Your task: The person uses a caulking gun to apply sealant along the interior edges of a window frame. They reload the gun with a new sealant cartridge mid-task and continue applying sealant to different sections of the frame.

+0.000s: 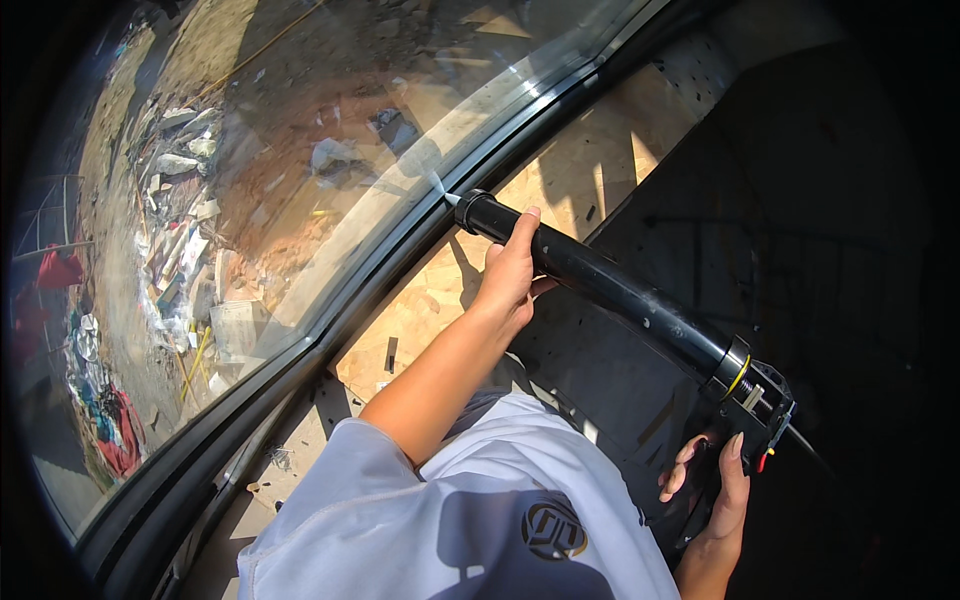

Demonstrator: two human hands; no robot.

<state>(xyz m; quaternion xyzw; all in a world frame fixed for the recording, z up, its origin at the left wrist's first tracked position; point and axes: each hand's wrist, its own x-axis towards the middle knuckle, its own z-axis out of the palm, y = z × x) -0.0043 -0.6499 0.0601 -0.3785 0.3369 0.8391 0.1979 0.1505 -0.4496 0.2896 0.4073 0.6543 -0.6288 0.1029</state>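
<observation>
Head view: left hand [508, 276], stretched to mid-frame, clasps black caulking gun [630, 297] — right hand [727, 508] half-curled near its rear, lower right — can't tell hold.

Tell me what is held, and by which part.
A black caulking gun: left hand around the barrel near its nozzle; right hand at the rear handle, grip unclear.

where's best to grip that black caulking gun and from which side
Probably around the front of the black caulking gun's long round barrel, from the lower left, as the left hand does, with the rear handle taken from below by the right hand: its length suggests supporting both ends.
</observation>
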